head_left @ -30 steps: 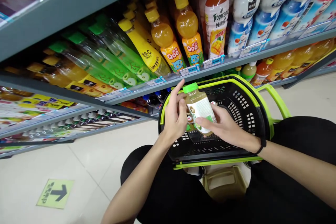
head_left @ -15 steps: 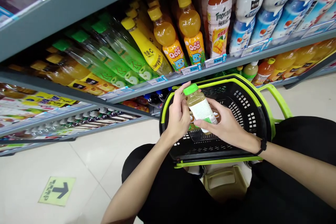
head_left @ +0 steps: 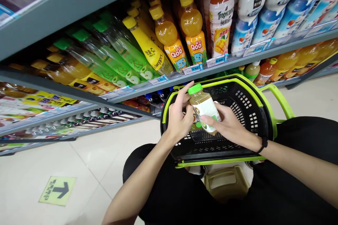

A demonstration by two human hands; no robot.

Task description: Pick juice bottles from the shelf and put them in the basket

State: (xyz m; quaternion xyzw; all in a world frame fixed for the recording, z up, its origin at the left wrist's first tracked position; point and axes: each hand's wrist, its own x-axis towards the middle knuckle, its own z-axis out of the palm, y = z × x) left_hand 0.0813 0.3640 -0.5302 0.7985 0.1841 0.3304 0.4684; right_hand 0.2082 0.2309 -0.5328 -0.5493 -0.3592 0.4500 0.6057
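My right hand (head_left: 229, 123) is closed round a small juice bottle (head_left: 204, 107) with a green cap and a white label, its thumb across the lower label. The bottle tilts, cap toward the shelf, above a black shopping basket (head_left: 182, 153) with lime-green rims. Beside the bottle's left side is my left hand (head_left: 179, 117), its index finger stretched up by the cap and its other fingers loosely bent. That hand touches or nearly touches the bottle without wrapping round it. Partly hidden below the bottle, something with green and brown markings (head_left: 196, 126) lies in the basket.
Ahead runs a drinks shelf (head_left: 169, 82) with price tags. It holds green-capped bottles (head_left: 116, 54), Qoo bottles (head_left: 194, 31), a Tropicana bottle (head_left: 221, 17) and white-blue bottles (head_left: 250, 7). A lower shelf carries more drinks. An arrow sticker (head_left: 58, 190) marks the tiled floor. A tan stool-like object (head_left: 224, 182) sits between my legs.
The bottle has turned in my right hand and shifted slightly right, showing more of its label's side. My left index finger has straightened near the cap. The basket has stayed put.
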